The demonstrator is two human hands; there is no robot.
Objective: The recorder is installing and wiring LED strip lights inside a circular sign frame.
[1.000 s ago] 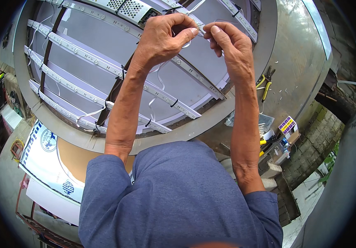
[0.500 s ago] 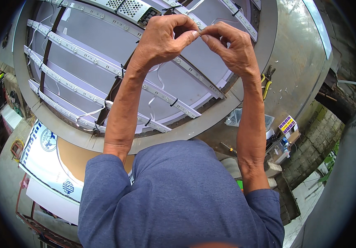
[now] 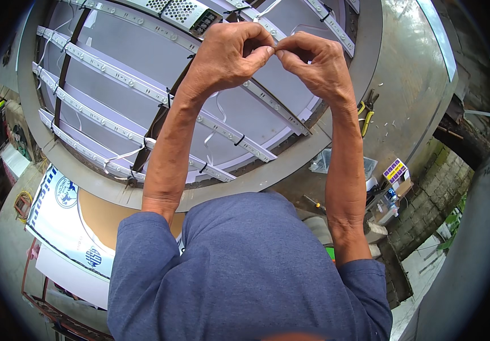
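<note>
My left hand (image 3: 228, 54) and my right hand (image 3: 316, 62) are raised together over a large round metal sign frame (image 3: 74, 165). Their fingertips meet and pinch a thin white wire (image 3: 273, 50) between them. The wire is mostly hidden by the fingers. Inside the frame run several parallel white light strips (image 3: 120, 82) with small lamps, tied down by black cable ties (image 3: 239, 140) and linked by loose white wires. A perforated metal box (image 3: 179, 12) sits at the frame's upper edge, just left of my hands.
Yellow-handled pliers (image 3: 365, 113) lie on the grey metal surface to the right of the frame. A clear plastic bag (image 3: 327, 162), small boxes (image 3: 395, 170) and a screwdriver (image 3: 313, 203) lie lower right. White printed panels (image 3: 63, 221) and brown board lie lower left.
My right hand has moved left and closed up against my left hand; the fingertips now touch on the wire. The view has shifted slightly.
</note>
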